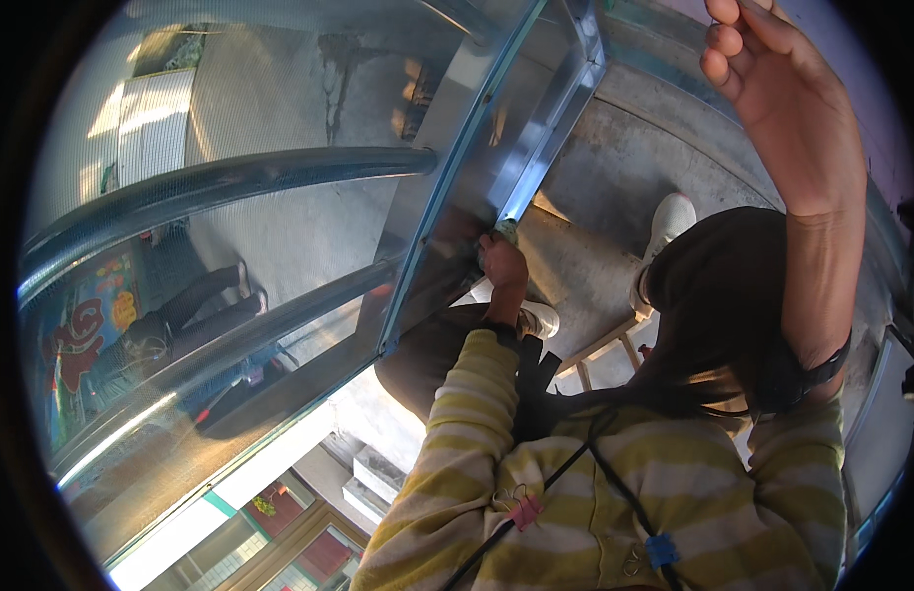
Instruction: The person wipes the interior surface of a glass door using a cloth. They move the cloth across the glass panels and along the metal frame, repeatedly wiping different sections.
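My left hand (503, 260) grips a crumpled greenish cloth (508, 227). The cloth lies against the lower end of a shiny metal frame strip (527, 177), low beside my left knee. My right hand (786, 111) is raised at the upper right, palm showing, fingers loosely curled and nothing visible in it. Its uppermost fingers are cut off by the picture's edge, near a pale purple wall (863, 66). To the left of my left hand stands a large window panel (280, 96) with a fine grid texture and metal edging (446, 192).
Round metal bars (280, 173) cross the panel. Under my white shoes (673, 221) is a worn concrete surface (597, 162). Part of a wooden ladder (597, 351) shows between my legs. At lower left is a bright opening with a wooden window frame (302, 543) and a potted plant (265, 504).
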Available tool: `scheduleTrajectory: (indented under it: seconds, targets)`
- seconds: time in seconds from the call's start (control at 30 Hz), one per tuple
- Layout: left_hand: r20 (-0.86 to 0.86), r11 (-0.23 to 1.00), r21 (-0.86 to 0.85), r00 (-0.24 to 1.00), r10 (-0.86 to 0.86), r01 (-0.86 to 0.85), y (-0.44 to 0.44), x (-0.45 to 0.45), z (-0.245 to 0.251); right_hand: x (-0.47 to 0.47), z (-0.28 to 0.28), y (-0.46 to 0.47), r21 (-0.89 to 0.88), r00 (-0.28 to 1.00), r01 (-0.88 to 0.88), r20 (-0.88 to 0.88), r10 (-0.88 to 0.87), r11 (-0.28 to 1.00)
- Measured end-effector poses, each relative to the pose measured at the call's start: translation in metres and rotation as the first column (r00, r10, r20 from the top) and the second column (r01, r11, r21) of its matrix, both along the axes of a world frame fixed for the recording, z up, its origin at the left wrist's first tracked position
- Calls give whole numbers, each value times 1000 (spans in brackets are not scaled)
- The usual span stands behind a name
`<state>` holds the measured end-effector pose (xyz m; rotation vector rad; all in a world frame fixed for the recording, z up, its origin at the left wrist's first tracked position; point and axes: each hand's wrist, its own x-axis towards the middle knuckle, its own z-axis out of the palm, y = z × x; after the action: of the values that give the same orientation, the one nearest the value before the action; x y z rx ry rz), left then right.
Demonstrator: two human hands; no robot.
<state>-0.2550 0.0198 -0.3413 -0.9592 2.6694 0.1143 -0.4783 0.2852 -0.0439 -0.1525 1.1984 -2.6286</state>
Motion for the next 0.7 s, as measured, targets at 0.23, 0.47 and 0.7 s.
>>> scheduleTrajectory:
  seconds: [0.23,0.47,0.7]
  targets:
    - [-175,981,60,969,-171,184,15,-44,2,3,8,13,-94,991,-23,129,35,995]
    - [-285,922,126,903,-321,367,34,-107,1,-2,9,14,-90,994,9,114,1,996]
    - [-415,811,203,798,-436,549,58,-177,1,-12,2,33,42,997,-80,18,79,996]
